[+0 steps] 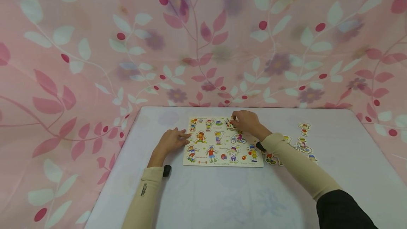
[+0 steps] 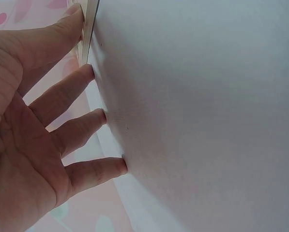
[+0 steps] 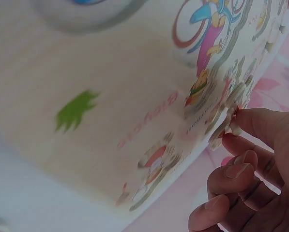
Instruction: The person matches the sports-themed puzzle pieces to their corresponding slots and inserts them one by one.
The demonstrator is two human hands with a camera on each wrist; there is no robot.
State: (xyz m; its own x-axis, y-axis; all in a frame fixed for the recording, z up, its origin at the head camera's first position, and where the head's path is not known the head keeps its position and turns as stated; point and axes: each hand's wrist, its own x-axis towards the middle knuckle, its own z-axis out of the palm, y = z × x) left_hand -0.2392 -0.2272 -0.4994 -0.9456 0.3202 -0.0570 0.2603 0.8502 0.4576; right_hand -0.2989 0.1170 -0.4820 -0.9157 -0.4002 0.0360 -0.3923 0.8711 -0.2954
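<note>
A flat wooden puzzle board (image 1: 186, 162) with printed sports figures lies on the table. My right hand (image 1: 249, 122) is at the board's far right corner. Between thumb and index finger it pinches a small puzzle piece (image 3: 227, 121), held at a slant close over the board; the other fingers curl below. At the board's left edge is my left hand (image 1: 171, 140), its fingers spread. In the left wrist view its thumb lies against the board's side edge (image 2: 88, 34), and the other fingertips (image 2: 119, 165) are down at the white cloth.
Several loose figure pieces lie right of the board, among them a mouse-like piece (image 1: 304, 129) and a cyclist piece (image 1: 303, 145). Another piece (image 1: 271, 159) lies beside the board, partly under the right forearm. A pink floral curtain (image 1: 203, 45) hangs behind the white-covered table (image 1: 216, 197).
</note>
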